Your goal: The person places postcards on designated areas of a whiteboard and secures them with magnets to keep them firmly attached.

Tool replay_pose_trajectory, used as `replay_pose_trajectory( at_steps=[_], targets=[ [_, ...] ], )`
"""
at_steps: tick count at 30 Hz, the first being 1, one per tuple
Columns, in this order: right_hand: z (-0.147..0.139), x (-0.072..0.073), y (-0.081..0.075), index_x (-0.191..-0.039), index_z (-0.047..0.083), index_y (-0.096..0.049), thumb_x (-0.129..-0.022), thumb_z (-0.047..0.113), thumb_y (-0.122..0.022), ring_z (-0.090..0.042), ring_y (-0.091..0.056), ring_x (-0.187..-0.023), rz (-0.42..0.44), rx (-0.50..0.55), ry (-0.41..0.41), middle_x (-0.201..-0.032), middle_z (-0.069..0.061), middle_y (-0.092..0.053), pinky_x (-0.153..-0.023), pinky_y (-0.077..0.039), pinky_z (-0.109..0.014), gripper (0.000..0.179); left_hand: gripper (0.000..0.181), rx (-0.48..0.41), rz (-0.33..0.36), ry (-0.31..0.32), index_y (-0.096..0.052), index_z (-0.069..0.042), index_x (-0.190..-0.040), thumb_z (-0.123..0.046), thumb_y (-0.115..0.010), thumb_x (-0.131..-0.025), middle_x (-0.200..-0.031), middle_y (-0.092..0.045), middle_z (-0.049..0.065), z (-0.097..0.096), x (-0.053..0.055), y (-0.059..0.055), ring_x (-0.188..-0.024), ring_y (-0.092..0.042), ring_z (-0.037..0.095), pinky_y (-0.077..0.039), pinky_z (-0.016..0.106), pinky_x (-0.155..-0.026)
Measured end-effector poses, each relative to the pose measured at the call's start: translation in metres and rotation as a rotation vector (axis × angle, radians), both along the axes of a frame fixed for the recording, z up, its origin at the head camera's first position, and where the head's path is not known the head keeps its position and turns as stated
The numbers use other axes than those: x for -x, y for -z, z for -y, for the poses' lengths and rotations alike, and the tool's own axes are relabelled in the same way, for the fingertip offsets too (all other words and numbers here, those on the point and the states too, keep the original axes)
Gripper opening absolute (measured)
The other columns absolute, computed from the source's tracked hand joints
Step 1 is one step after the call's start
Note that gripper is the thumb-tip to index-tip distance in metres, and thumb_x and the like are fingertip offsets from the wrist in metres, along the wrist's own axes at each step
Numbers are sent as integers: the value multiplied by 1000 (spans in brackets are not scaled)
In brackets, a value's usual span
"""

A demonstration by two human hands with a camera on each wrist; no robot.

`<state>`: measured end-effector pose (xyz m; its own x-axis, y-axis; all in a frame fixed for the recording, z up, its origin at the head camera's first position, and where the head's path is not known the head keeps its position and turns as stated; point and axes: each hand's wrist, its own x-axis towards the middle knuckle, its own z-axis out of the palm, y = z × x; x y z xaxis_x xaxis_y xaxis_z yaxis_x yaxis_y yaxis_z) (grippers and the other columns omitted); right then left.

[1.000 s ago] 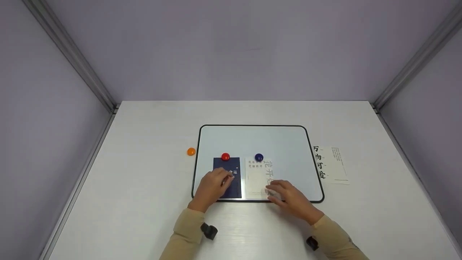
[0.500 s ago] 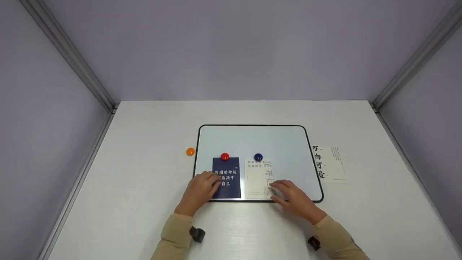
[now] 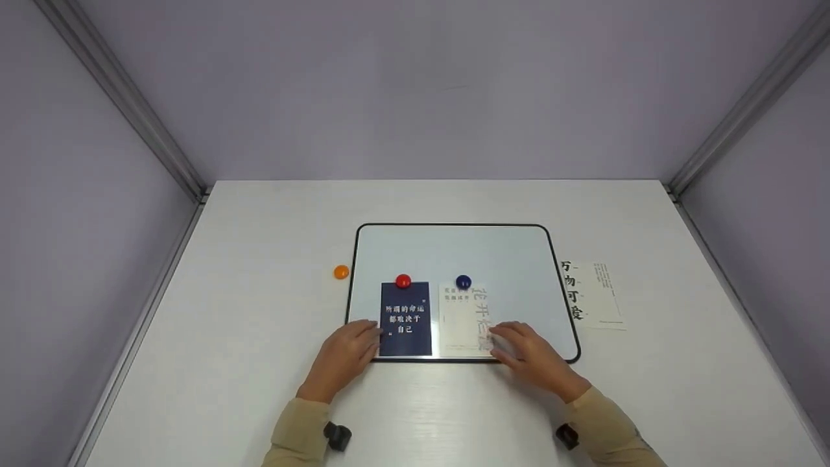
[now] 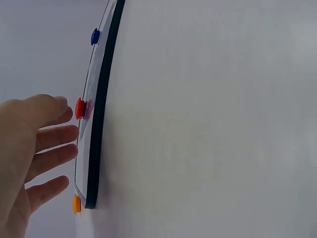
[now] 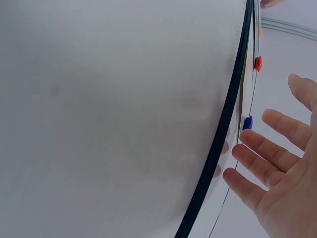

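"Where are the hands seen, by the whiteboard?"

"The left hand is placed at its lower left corner, fingers parted, beside the navy card; the right hand is placed over its lower right part, fingers spread, by the white card."

"And the cards?"

"Both are laid on its lower half, overlapped at the top by a red magnet and a blue magnet respectively. Whether either is touched cannot be told."
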<state>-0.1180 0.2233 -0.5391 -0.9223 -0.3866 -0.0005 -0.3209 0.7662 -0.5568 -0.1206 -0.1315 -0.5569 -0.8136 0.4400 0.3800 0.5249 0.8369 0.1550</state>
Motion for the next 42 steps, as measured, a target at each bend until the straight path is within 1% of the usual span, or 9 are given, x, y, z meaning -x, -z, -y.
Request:
replay_pose_trajectory(
  at_steps=[3,9,13,17,20,26,37,42],
  targets=[
    [-2,0,0,-130,9,-58,-93,28,-62,-31,-56,-125,7,-1,7,-129,-12,-59,-106,-47,-48,42,28,12,35,-12,-70,-12,-113,-21,-70,-87,-120,-69,4,4,-3,1,-115,-65,20,-54,32,-99],
    [-6,1,-3,-130,10,-59,-92,29,-63,-31,-56,-125,2,-7,22,-130,-12,-59,-105,-47,-49,42,38,6,156,-39,-66,-13,-122,-27,-70,-87,-136,-61,6,10,-8,0,-128,-57,24,-48,38,-108],
    [-7,2,-3,-128,8,-59,-92,28,-63,-31,-57,-123,-31,-19,19,-128,-12,-59,-103,-48,-49,41,43,30,195,-36,-63,-13,-127,-30,-69,-88,-141,-57,8,12,-7,1,-134,-52,26,-43,41,-113],
    [-7,3,-3,-127,7,-60,-93,27,-63,-32,-57,-122,-43,-19,13,-126,-13,-60,-102,-49,-49,40,47,42,226,-30,-60,-14,-131,-32,-68,-88,-145,-53,9,12,-7,0,-137,-49,27,-41,43,-114],
    [-8,3,-3,-127,6,-59,-92,27,-63,-33,-57,-122,-32,-18,19,-127,-14,-59,-103,-48,-49,41,49,40,268,-35,-59,-15,-133,-34,-67,-89,-147,-51,8,12,-7,-1,-138,-47,28,-41,44,-114],
    [-9,4,-4,-129,8,-59,-92,27,-63,-32,-56,-125,17,-19,42,-129,-14,-59,-106,-46,-50,41,51,30,350,-42,-56,-17,-136,-38,-64,-90,-151,-46,7,12,-7,-3,-141,-43,28,-39,44,-115],
    [-15,7,-3,-130,9,-59,-93,27,-63,-33,-55,-126,27,-6,64,-131,-14,-58,-107,-45,-51,41,51,-11,408,-42,-55,-17,-136,-38,-64,-91,-152,-45,6,12,-6,-3,-143,-41,28,-38,45,-116],
    [-20,8,-5,-130,9,-58,-93,28,-62,-32,-55,-125,23,12,68,-130,-13,-58,-106,-46,-51,41,51,0,399,-38,-56,-16,-136,-37,-64,-90,-151,-47,6,12,-5,-4,-142,-42,28,-39,45,-115]
  ],
)
